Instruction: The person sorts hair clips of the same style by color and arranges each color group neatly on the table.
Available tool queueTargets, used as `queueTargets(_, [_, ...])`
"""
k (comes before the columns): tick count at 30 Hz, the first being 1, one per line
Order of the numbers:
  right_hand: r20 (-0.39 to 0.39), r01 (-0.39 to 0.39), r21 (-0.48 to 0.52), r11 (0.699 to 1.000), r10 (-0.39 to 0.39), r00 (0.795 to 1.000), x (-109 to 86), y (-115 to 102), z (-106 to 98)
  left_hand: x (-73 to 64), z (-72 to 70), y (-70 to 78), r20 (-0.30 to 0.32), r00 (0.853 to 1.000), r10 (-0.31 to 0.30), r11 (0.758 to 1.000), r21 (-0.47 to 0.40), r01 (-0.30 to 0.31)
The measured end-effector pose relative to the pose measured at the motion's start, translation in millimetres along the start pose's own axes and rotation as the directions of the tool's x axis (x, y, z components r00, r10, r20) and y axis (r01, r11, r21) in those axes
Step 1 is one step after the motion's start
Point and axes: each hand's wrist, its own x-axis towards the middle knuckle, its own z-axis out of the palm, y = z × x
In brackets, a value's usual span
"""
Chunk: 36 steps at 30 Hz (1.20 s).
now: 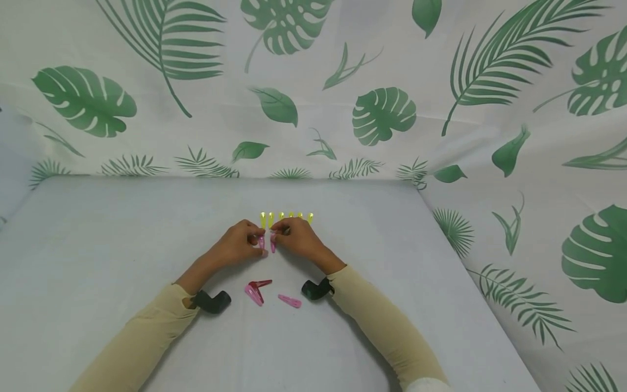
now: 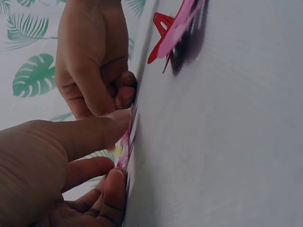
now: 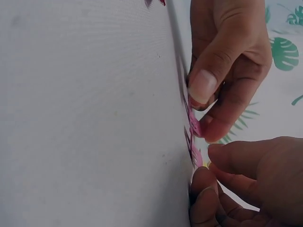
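Two pink snap hair clips stand side by side on the white table, just in front of a row of yellow hair clips (image 1: 263,219). My left hand (image 1: 239,243) holds the left pink hair clip (image 1: 262,243) between thumb and forefinger, at its two ends. Beside it, my right hand (image 1: 297,238) pinches the upper end of the right pink hair clip (image 1: 272,245). In the right wrist view, both pink clips lie close together low on the table, partly covered by fingertips. Right-hand fingers hide part of the yellow row.
Nearer me lie a loose pink hair clip (image 1: 289,300) and another pink clip (image 1: 253,295) overlapping red hair clips (image 1: 262,283). Black wrist cameras (image 1: 213,301) sit by each cuff. A leaf-printed curtain (image 1: 323,109) backs the table and runs along its right side.
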Motion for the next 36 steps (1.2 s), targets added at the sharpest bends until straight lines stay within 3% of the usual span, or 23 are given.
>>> queueTargets(9, [-0.001,0.033,0.024,0.999,-0.033,0.999,-11.4,12,-6,-0.7,1.5,-1.5,-0.011,1.000,0.029,1.000,0.011,-0.029])
queueTargets(19, [0.061,0.126,0.119,0.985,-0.134,0.989,-32.5,11,-7,-2.4,-0.1,2.2,-0.011,1.000,0.010,1.000,0.007,-0.010])
queueTargets(29, [0.155,0.251,0.250,0.935,-0.295,0.943,-45.1,-1,5,-1.5,-0.6,-1.2,-0.017,1.000,0.014,1.000,0.020,-0.014])
queueTargets(36, [0.264,0.245,0.307,0.919,-0.330,0.906,-53.6,-17,13,-0.6,-0.7,-4.5,-0.012,1.000,-0.012,1.000,0.002,0.012])
